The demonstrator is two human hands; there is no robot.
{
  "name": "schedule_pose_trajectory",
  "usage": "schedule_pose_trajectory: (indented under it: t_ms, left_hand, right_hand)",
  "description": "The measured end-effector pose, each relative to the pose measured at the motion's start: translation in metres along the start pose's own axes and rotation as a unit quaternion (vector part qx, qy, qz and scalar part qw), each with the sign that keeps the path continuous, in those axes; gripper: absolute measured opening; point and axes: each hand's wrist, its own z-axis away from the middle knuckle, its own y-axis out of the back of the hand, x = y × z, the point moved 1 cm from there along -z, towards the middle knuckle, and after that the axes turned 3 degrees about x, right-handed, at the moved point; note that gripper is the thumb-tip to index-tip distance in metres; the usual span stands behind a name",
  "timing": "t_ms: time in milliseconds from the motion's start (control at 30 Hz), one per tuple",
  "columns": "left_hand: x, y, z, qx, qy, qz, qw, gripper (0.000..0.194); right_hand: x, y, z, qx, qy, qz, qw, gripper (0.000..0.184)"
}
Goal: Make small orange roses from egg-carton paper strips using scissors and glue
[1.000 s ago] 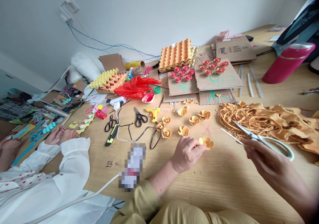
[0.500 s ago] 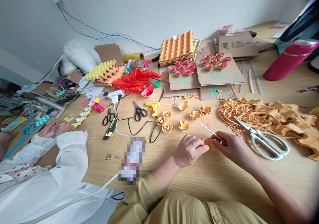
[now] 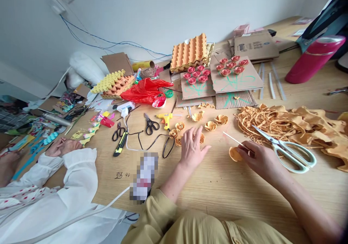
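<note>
My left hand is open, fingers spread, reaching over an orange paper flower that it partly hides. Whether the fingertips touch that flower I cannot tell. Between the fingers of my right hand is a thin pale stick pointing up and left. The same hand also holds an orange cup-shaped flower, partly covered by the fingers. More orange flowers stand just beyond my hands. Scissors with pale green handles lie to the right of my right hand.
Orange egg-tray scraps are heaped at the right. A yellow glue gun, black scissors and a utility knife lie left of the flowers. Red flowers sit on cardboard. At the left are another person's hands.
My right hand has put down the green-handled scissors and moved left to take the orange flower. My left hand has let go of that flower and moved left and forward, fingers opening.
</note>
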Motion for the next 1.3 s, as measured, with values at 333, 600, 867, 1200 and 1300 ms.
schedule_pose_trajectory:
  t_ms: [333, 600, 867, 1200, 1300]
  left_hand:
    - [-0.025, 0.000, -0.053, -0.142, 0.044, -0.031, 0.988, 0.060]
    - [-0.035, -0.009, -0.073, -0.117, 0.074, -0.009, 0.990, 0.060]
    - [-0.029, -0.002, -0.120, -0.178, 0.093, -0.077, 0.977, 0.058]
    - [-0.023, -0.020, -0.151, -0.277, 0.080, -0.060, 0.956, 0.042]
    - [-0.020, -0.014, -0.152, -0.252, 0.065, -0.052, 0.964, 0.042]
  right_hand:
    - [0.003, 0.002, 0.003, 0.019, 0.013, -0.002, 1.000, 0.034]
    - [0.004, 0.006, 0.004, 0.032, 0.015, -0.013, 0.999, 0.035]
    - [0.008, 0.004, 0.004, 0.040, 0.023, -0.008, 0.999, 0.034]
    - [0.009, 0.006, 0.003, 0.050, 0.023, -0.001, 0.998, 0.031]
    - [0.009, 0.007, 0.003, 0.051, 0.024, -0.003, 0.998, 0.032]
